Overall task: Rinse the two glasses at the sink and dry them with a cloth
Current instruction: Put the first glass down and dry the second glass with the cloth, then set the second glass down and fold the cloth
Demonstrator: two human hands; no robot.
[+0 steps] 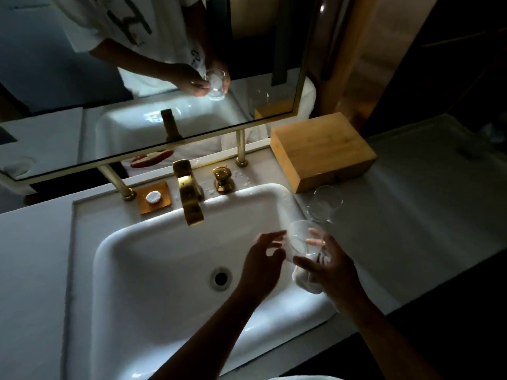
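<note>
A clear glass (300,237) is tilted over the right rim of the white sink (153,270). My right hand (326,267) grips it from the right, with a white cloth (304,281) bunched under the palm. My left hand (264,256) is beside the glass on its left, fingers spread, fingertips at its wall. The second glass (325,204) stands upright on the grey counter just behind, by the sink's right corner.
A gold tap (189,193) and gold knob (222,179) stand behind the basin. A soap dish (155,198) sits to the left, a wooden box (322,152) to the back right. A mirror (137,78) leans over the counter. The drain (220,278) is open.
</note>
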